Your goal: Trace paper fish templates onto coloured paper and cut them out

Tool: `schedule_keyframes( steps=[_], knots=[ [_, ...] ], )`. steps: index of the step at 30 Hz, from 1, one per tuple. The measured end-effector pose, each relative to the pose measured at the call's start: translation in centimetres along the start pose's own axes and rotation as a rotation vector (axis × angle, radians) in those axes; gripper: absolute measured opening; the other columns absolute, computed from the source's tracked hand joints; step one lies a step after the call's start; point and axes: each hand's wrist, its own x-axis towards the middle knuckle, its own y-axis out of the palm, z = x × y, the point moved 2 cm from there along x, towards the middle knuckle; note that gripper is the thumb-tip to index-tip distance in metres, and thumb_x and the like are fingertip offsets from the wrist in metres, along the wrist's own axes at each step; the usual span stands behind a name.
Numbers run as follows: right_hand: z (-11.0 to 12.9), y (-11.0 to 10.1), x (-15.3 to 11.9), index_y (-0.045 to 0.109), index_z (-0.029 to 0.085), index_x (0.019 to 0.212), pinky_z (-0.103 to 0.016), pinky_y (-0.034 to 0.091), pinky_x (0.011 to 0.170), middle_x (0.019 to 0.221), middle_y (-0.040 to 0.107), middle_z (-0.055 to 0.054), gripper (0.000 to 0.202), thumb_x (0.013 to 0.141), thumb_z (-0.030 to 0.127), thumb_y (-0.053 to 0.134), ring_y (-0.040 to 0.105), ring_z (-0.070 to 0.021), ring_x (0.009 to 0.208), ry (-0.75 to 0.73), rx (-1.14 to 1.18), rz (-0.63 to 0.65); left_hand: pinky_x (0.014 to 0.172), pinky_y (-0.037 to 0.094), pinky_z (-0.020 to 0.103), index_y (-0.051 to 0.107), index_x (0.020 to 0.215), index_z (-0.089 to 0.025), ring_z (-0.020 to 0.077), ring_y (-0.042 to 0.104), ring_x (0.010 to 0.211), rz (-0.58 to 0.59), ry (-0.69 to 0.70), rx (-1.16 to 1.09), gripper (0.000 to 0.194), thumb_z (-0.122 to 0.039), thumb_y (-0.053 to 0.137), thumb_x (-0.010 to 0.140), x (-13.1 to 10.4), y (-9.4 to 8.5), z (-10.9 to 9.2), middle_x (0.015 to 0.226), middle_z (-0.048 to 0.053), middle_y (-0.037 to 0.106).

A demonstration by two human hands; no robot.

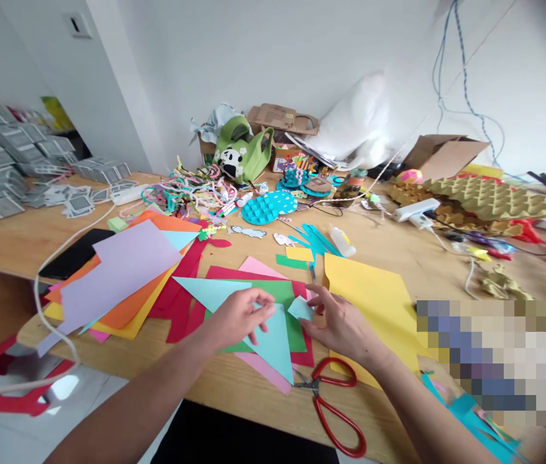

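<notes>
My left hand (248,314) hovers over a large light blue sheet of paper (275,345) with its fingers loosely curled and apart, nothing in them. Between the thumb and fingers of my right hand (338,322) is a small light blue paper piece (298,308). Under both hands lie a green sheet (296,332) and a red sheet (309,359), with pink paper (265,374) sticking out below. Red-handled scissors (318,386) rest near the table's front edge, just below my right hand.
A fanned stack of coloured paper (122,270) is at left, and a yellow sheet (374,303) at right. Behind are a glue bottle (343,240), blue strips (312,238), a green panda bag (243,151) and egg trays (495,196). A white cable (37,283) hangs over the left edge.
</notes>
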Motion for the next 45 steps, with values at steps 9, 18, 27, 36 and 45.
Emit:
schedule_keyframes(
  steps=[9, 18, 27, 36, 45],
  knots=[
    [0.1, -0.2, 0.0, 0.045, 0.018, 0.123, -0.036, 0.051, 0.071, 0.090, 0.069, -0.007, 0.051, 0.076, 0.031, 0.060, 0.064, -0.0212, 0.077, -0.032, 0.021, -0.031, 0.032, 0.032, 0.014, 0.050, 0.113, -0.017, 0.0080, 0.052, 0.044, 0.061, -0.114, -0.063, 0.046, -0.016, 0.066, 0.069, 6.6, 3.8, 1.3, 0.071, -0.003, 0.057],
    [-1.0, -1.8, 0.3, 0.059, 0.019, 0.106, -0.033, 0.055, 0.063, 0.097, 0.071, -0.011, 0.034, 0.083, 0.044, 0.056, 0.068, -0.0195, 0.071, 0.312, 0.376, -0.238, 0.039, 0.042, 0.018, 0.057, 0.099, -0.015, 0.0099, 0.056, 0.053, -0.085, -0.015, -0.331, 0.039, -0.015, 0.072, 0.063, 6.4, 2.7, 1.0, 0.071, -0.002, 0.057],
    [-1.3, -0.5, 4.0, 0.064, 0.016, 0.077, -0.028, 0.050, 0.057, 0.062, 0.062, -0.001, 0.030, 0.079, 0.045, 0.055, 0.059, -0.0147, 0.057, 0.348, 0.693, -0.094, 0.056, 0.055, 0.031, 0.055, 0.095, -0.014, 0.0145, 0.063, 0.057, -0.152, 0.021, -0.480, 0.039, -0.019, 0.077, 0.063, 6.8, 3.6, 2.1, 0.074, 0.002, 0.063],
    [-7.7, -2.2, 13.2, 0.074, 0.019, 0.100, -0.028, 0.048, 0.067, 0.084, 0.073, -0.005, 0.033, 0.084, 0.014, 0.045, 0.065, -0.0196, 0.076, 0.213, -0.075, 0.023, 0.054, 0.053, 0.029, 0.051, 0.106, -0.016, 0.0128, 0.061, 0.055, -0.121, 0.108, -0.419, 0.043, -0.031, 0.070, 0.070, 6.7, 3.2, 2.4, 0.079, 0.002, 0.065],
    [-8.9, 0.4, 15.0, 0.075, 0.020, 0.097, -0.032, 0.046, 0.087, 0.099, 0.072, -0.009, 0.028, 0.082, 0.009, 0.054, 0.064, -0.0232, 0.094, 0.157, -0.170, 0.044, 0.053, 0.052, 0.028, 0.050, 0.107, -0.015, 0.0120, 0.059, 0.054, -0.111, 0.120, -0.381, 0.042, -0.031, 0.065, 0.072, 6.8, 3.0, 2.8, 0.076, 0.001, 0.064]
  ],
)
